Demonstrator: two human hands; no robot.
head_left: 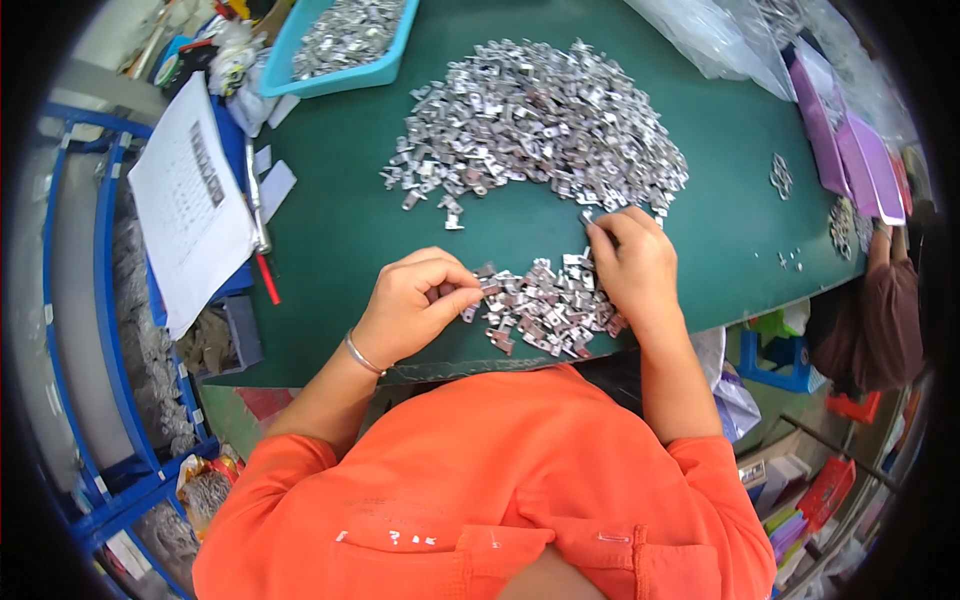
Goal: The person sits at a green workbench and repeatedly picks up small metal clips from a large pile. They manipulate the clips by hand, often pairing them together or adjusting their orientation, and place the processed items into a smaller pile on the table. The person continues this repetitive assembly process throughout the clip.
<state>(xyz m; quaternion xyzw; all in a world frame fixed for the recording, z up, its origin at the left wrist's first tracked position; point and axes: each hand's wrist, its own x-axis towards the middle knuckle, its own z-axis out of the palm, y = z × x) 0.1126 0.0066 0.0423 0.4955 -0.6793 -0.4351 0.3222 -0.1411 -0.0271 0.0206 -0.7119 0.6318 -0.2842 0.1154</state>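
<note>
A large heap of small silvery metal brackets point(540, 120) lies across the far middle of the green table. Nearer me, a smaller pile of the same bent brackets point(550, 305) spreads close to the table's front edge. My left hand point(415, 300), with a bangle at the wrist, is at the left side of the small pile. Its thumb and fingers are pinched together, and what they hold is too small to make out. Between the two piles my right hand point(637, 260) pinches a single small metal bracket point(587, 216) at its fingertips.
A blue tray point(335, 84) of metal parts stands at the far left. Papers point(190, 200) and a red-tipped pen point(268, 280) lie along the left edge. Purple bins point(865, 165), clear plastic bags point(710, 35) and a few loose metal bits are at the right. Another person sits beyond.
</note>
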